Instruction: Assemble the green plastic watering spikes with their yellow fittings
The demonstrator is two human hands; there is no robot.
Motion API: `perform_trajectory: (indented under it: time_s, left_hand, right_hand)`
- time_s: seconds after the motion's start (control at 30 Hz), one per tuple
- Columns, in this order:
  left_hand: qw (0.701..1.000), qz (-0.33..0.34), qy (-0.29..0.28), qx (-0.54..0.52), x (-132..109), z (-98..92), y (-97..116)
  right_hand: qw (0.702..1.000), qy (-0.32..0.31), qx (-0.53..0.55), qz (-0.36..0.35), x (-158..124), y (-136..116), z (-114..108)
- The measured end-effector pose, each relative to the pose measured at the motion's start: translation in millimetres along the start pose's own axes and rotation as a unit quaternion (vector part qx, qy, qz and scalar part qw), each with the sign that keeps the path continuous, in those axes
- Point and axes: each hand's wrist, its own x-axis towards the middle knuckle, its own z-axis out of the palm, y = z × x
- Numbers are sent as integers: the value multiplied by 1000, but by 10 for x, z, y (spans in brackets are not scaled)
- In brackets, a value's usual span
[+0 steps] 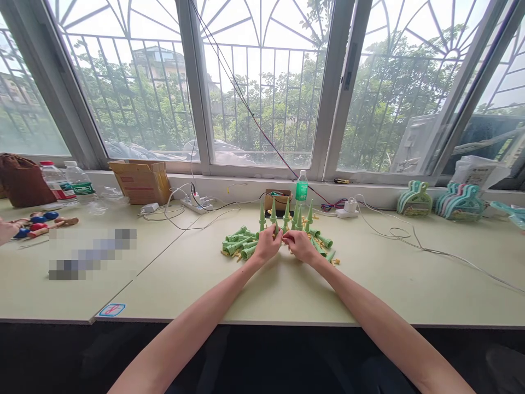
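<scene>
Over the middle of the table, my left hand (267, 245) is closed around a green pointed plastic spike (276, 226), its tip showing above the fingers. Close by on its right, my right hand (301, 245) is in a pinch; whatever sits between its fingertips is too small and hidden to make out. Just beyond both hands stand several upright green spikes (262, 218). Hollow green plastic tubes (241, 244) lie in a heap to the left, and more green tubes (325, 241) lie to the right. Small yellow plastic pieces (336, 261) are scattered among them.
Behind the spikes are a small cardboard box (283, 203) and a green-labelled bottle (302, 189). Power strips (197, 203) and white cables run along the wall. Hanger-shaped packs (414, 200) stand at right. Another person's hand (5, 230) is at far left near wooden toys (39, 227).
</scene>
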Motion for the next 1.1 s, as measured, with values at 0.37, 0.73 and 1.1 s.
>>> perform_trajectory:
  time_s: [0.37, 0.73, 1.1]
  left_hand:
    - [1000, 7, -1, -22, -8, -5, 38]
    - [1000, -7, 20, -17, 0, -23, 115]
    - [1000, 9, 18, -24, -6, -37, 126]
  right_hand:
    - [1000, 1, -22, -3, 1, 50, 15]
    - [999, 28, -25, -14, 7, 12, 14]
    - [999, 26, -27, 3, -1, 3, 17]
